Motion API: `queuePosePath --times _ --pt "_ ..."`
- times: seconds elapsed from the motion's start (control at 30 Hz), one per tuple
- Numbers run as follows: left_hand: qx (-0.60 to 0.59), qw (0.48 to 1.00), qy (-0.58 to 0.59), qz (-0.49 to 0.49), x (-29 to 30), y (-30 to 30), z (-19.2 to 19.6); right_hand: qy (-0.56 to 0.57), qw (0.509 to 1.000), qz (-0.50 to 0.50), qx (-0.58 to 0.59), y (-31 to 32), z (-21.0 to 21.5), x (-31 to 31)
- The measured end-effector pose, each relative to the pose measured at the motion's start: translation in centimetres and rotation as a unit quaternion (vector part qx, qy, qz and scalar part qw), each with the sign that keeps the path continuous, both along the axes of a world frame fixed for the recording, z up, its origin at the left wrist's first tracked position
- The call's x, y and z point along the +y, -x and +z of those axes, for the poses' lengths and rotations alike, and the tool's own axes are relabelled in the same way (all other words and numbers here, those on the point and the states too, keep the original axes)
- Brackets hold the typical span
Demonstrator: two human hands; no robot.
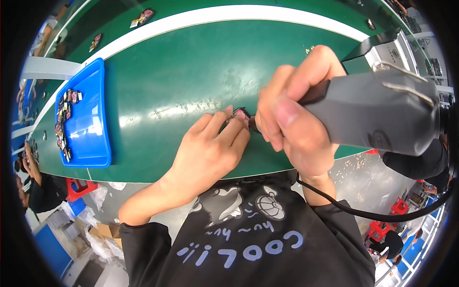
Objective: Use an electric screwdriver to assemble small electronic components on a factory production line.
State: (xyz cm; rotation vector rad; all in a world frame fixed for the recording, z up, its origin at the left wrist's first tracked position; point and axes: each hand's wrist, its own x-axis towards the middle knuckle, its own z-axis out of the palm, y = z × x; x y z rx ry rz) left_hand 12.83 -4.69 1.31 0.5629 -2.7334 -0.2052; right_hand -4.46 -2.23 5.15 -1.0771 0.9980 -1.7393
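My right hand (pixel 301 115) is wrapped round a dark grey electric screwdriver (pixel 373 112) with a wire hanging loop at its back end. The tool lies nearly level, its tip pointing left at a small black and pink part (pixel 241 115) on the green table. Whether the tip touches the part cannot be made out. My left hand (pixel 210 143) pins that part down with its fingertips, which cover much of it. From the tool's rear a black cord (pixel 382 217) loops down past my right sleeve.
A blue tray (pixel 88 134) at the left holds several similar small parts (pixel 64 115) along its far side. A black and silver box (pixel 385 52) stands at the right, with tiny loose pieces (pixel 309 49) beside it. Beyond a white rail, more parts (pixel 143 18) lie on a green surface.
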Motion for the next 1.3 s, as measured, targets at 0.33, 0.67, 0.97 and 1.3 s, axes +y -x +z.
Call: queuePosePath --times 0.33,0.67,0.97,1.3 --pt "0.049 0.997 0.018 -0.053 -1.4 -0.3 -1.2 0.149 0.988 -0.009 0.022 5.1 2.1 1.6" --pt "0.157 0.984 -0.029 0.083 -13.2 7.8 2.2 0.170 0.951 -0.236 0.107 20.2 8.0 3.8" --pt "-0.036 0.894 0.033 0.445 -17.3 -20.1 -0.4 0.139 0.925 -0.337 0.111 19.7 5.3 1.5" --pt "-0.004 0.856 0.175 0.487 -15.0 -32.5 -6.8 0.112 0.979 -0.159 0.053 17.1 4.6 4.4"
